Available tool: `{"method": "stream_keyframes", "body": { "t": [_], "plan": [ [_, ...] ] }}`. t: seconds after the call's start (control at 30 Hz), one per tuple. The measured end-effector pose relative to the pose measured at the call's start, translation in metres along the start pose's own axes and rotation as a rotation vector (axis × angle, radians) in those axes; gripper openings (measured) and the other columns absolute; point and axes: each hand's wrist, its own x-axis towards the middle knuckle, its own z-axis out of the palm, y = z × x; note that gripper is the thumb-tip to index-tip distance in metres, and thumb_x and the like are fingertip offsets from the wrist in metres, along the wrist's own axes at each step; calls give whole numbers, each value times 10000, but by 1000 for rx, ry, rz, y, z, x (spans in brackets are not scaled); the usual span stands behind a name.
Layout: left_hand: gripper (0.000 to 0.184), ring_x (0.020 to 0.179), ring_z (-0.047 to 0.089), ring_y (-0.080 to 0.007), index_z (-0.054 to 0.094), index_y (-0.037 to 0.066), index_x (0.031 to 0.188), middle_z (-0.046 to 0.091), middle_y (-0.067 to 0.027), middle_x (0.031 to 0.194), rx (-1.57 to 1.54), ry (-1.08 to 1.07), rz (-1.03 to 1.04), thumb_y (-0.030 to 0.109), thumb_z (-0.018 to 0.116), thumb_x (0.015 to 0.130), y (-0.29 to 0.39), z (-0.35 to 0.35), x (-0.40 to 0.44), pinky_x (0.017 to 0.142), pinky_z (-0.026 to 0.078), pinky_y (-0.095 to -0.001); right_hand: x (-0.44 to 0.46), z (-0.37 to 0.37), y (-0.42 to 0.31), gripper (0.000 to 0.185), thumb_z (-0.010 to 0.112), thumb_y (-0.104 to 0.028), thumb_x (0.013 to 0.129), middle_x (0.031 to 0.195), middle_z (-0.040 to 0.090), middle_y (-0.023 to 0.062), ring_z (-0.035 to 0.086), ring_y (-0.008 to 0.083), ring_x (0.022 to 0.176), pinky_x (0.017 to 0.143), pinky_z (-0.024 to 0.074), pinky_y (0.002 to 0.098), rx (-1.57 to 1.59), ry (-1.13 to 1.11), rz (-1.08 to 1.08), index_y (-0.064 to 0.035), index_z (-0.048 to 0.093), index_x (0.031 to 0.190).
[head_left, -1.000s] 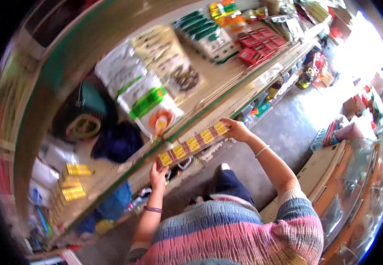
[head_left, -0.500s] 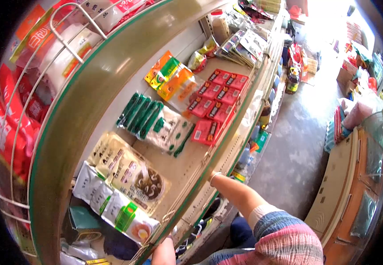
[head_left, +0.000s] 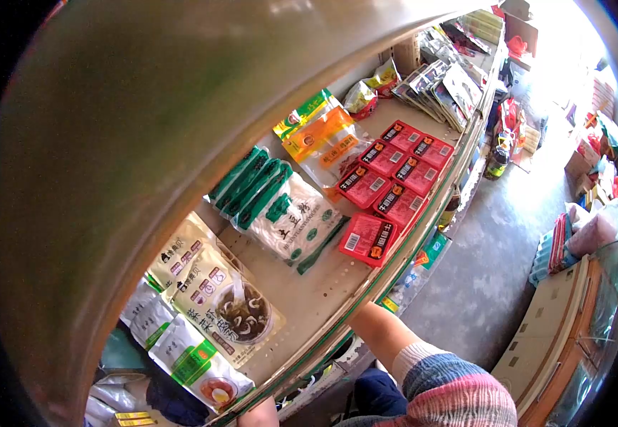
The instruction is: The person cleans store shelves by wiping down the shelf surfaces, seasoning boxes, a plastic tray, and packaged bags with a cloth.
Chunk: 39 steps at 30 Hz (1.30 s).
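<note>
My right forearm (head_left: 386, 333), coming out of a striped knit sleeve (head_left: 458, 388), reaches to the front edge of the shelf (head_left: 302, 299); the hand is hidden below that edge. At the bottom, a bit of my left arm (head_left: 259, 414) shows at the same edge, its fingers out of sight. Nearest to it on the shelf are white-and-green packets (head_left: 202, 363) and beige soup pouches (head_left: 234, 302). Behind them lie white noodle bags with green ends (head_left: 287, 217), an orange packet (head_left: 323, 139) and several red square packs (head_left: 369, 238).
A brown upper shelf panel (head_left: 145, 107) fills the upper left, close to the camera. Flat packets (head_left: 441, 92) are stacked at the shelf's far end. The grey aisle floor (head_left: 480, 249) runs along the right, past a wooden cabinet (head_left: 544, 327) and an oil bottle (head_left: 498, 162).
The view has moved nearer the shelf, so the upper panel covers more and the wire rack with red bags has left view. My right wrist and its bracelet have gone behind the shelf edge.
</note>
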Motion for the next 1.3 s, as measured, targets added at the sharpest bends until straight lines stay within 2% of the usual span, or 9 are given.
{"method": "stream_keyframes", "body": {
  "t": [0.37, 0.53, 0.57, 0.63, 0.7, 0.77, 1.0, 1.1, 1.3],
  "plan": [
    [279, 912, 574, -161, 542, 17, 1106, 594, -61, 995, 43, -144, -10, 22, 556, 827, -18, -4, -14, 785, 475, -278, -31, 10, -4, 265, 583, -161, 788, 974, 614, 179, 576, 344, 909, 786, 468, 375, 129, 56, 21, -30, 594, 1018],
    [270, 915, 575, -162, 541, 19, 1110, 594, -61, 993, 99, -338, 8, 29, 543, 840, -40, -16, -53, 782, 477, -275, -104, 18, -42, 252, 571, -153, 796, 963, 618, 178, 580, 342, 904, 781, 470, 373, 474, 148, -31, -26, 595, 1012],
    [268, 916, 576, -163, 541, 20, 1111, 594, -61, 992, 120, -400, 15, 31, 540, 843, -46, -18, -64, 781, 477, -274, -141, -13, -77, 235, 560, -130, 816, 946, 643, 127, 616, 270, 871, 768, 484, 326, 454, 0, 181, -1, 587, 1011],
    [265, 917, 576, -163, 540, 21, 1113, 594, -61, 992, 152, -517, 35, 34, 534, 848, -58, -31, -88, 780, 478, -273, -193, 38, -70, 217, 578, -72, 817, 886, 655, 97, 618, 139, 825, 737, 500, 275, 945, -85, 49, 19, 596, 1013],
    [360, 827, 554, -98, 538, 0, 1136, 590, -34, 958, 77, -696, 100, 205, 614, 849, -76, -61, -111, 743, 454, -246, -244, 11, -110, 217, 494, 6, 863, 991, 618, 91, 589, 156, 900, 809, 490, 288, 1041, -388, 129, 35, 564, 1066],
    [333, 897, 581, -147, 512, -12, 1151, 598, -66, 980, 109, -777, 76, 161, 562, 871, -79, -95, -136, 773, 471, -263, -277, 7, -139, 219, 488, -1, 873, 990, 613, 88, 583, 162, 915, 817, 487, 292, 991, -525, 29, 29, 562, 1077],
    [275, 850, 608, -146, 548, 5, 1106, 630, -85, 936, 278, -492, 496, 89, 572, 846, -88, -207, -184, 747, 497, -281, -308, -46, -311, 222, 507, 0, 872, 1000, 611, 89, 577, 138, 919, 818, 477, 274, 875, -872, -353, 25, 556, 1088],
    [263, 862, 625, -162, 520, -20, 1113, 618, -109, 922, 295, -369, 605, 85, 546, 873, -70, -251, -206, 718, 511, -278, -303, -51, -375, 207, 519, -3, 863, 966, 622, 88, 581, 131, 901, 796, 476, 264, 672, -805, -590, 29, 568, 1062],
    [227, 829, 637, -154, 576, 27, 1081, 651, -105, 909, 279, -30, 724, 139, 529, 890, -27, -316, -247, 717, 510, -271, -278, -46, -510, 205, 586, -21, 780, 879, 614, 157, 625, 234, 745, 665, 502, 305, 388, -300, -1085, 15, 590, 982]
  ]
}}
